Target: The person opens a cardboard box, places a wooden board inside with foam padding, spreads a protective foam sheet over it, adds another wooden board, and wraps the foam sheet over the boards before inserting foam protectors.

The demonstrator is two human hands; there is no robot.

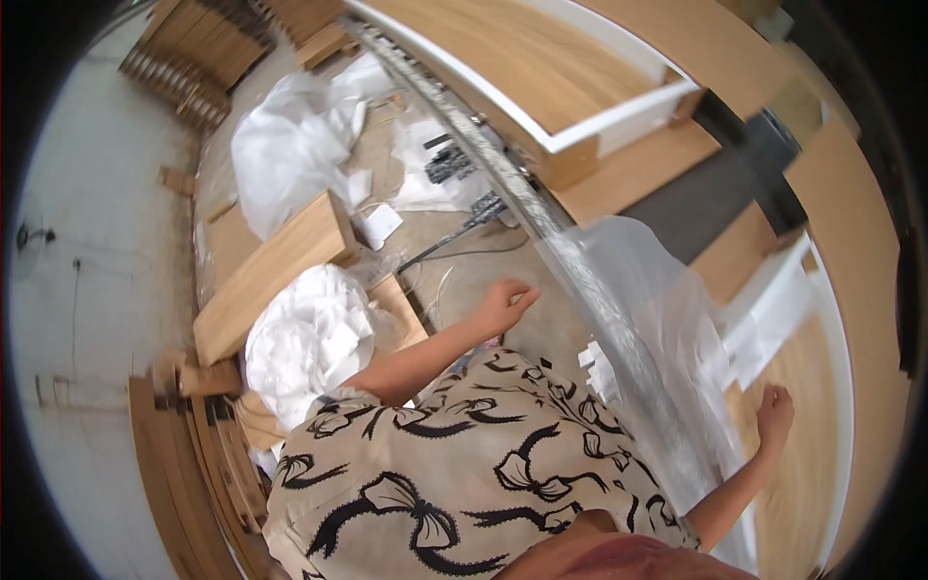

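1. Translucent plastic film (pixel 652 290) is lying partly over the metal rail (pixel 507 181), its loose folds spreading to the left of the right hand (pixel 773 416).
2. Over the wood-grain panel (pixel 802 483), the right hand is being held with its fingers seemingly folded in — whether anything is being gripped, or the fist is fully closed, cannot be told.
3. Above the floor (pixel 551 338), to the left of the rail, the left hand (pixel 507 307) is being held half-curled, a gap being left between thumb and fingers; nothing is being seen in it.
4. The film is being judged light, limp and rather slippery — likely to slide, crease or snag where it is being dragged along the rail. A gathered fold of its free edge is being favoured as the hold, a single thin layer being easier to lose or tear.
5. The panel is being judged stiff and fairly heavy, its white edging (pixel 852 406) probably being easy to chip. A spread two-handed hold at opposite edges is being advised, its smooth face offering little grip.
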